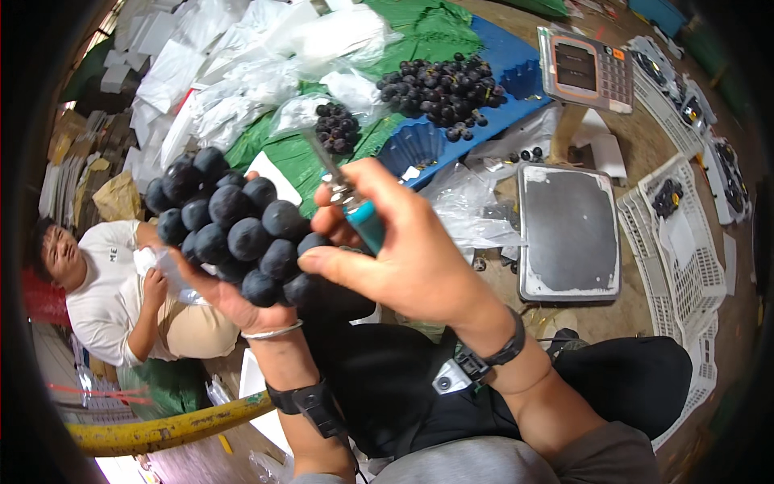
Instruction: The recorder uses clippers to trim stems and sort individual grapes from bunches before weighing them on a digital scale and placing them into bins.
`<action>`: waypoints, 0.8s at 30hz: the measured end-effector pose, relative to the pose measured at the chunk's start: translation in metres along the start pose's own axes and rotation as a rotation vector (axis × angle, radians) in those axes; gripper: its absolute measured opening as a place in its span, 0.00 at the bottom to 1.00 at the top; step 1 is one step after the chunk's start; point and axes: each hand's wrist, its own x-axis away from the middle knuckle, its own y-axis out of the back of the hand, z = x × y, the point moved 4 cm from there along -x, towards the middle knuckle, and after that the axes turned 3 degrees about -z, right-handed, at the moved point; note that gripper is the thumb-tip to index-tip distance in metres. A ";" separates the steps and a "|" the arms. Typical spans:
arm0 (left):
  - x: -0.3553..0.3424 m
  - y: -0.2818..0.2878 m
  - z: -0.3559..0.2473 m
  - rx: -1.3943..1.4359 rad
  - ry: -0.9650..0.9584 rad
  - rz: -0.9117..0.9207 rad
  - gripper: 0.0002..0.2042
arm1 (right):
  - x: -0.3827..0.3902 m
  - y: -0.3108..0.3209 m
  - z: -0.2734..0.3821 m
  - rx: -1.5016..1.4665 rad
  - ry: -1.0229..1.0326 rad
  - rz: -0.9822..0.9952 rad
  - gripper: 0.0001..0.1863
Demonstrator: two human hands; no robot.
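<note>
A bunch of large dark grapes (230, 222) rests in my left hand (214, 294), whose fingers curl under and around it from below. In my right hand (403, 250) is a pair of snips (368, 226) with a teal handle; the thin metal blades point up and away from me. The right thumb touches the grapes at the bunch's right side. Part of the handle is hidden in the palm. Beyond the hands, a smaller bunch of grapes (337, 129) lies by clear plastic, and a larger heap of grapes (443, 93) lies on a blue tray (516, 48).
Right of my hands stands a weighing scale (568, 234) with its display (584, 68) on a post. White plastic crates (673, 242) line the right. A person (113, 290) sits at the left, near a yellow bar (173, 431). White plastic bags (266, 73) cover green sheeting (423, 32).
</note>
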 end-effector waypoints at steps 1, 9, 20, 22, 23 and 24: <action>0.000 -0.003 0.001 0.009 -0.014 0.068 0.34 | 0.000 -0.001 0.000 0.036 0.019 -0.016 0.20; -0.005 0.017 -0.016 0.194 0.024 0.091 0.33 | -0.001 -0.008 -0.013 -0.105 -0.025 0.019 0.20; 0.004 0.154 -0.082 0.236 -0.061 -0.339 0.43 | 0.000 0.149 -0.030 -0.060 0.055 -0.678 0.16; 0.003 0.193 -0.063 0.199 -0.048 -0.378 0.40 | 0.001 0.148 -0.041 -0.058 0.000 -0.661 0.16; 0.002 0.215 -0.053 0.196 -0.002 -0.357 0.39 | 0.000 0.147 -0.043 -0.045 -0.019 -0.633 0.16; -0.001 0.239 -0.046 0.168 0.027 -0.376 0.37 | -0.001 0.146 -0.044 -0.027 -0.030 -0.612 0.16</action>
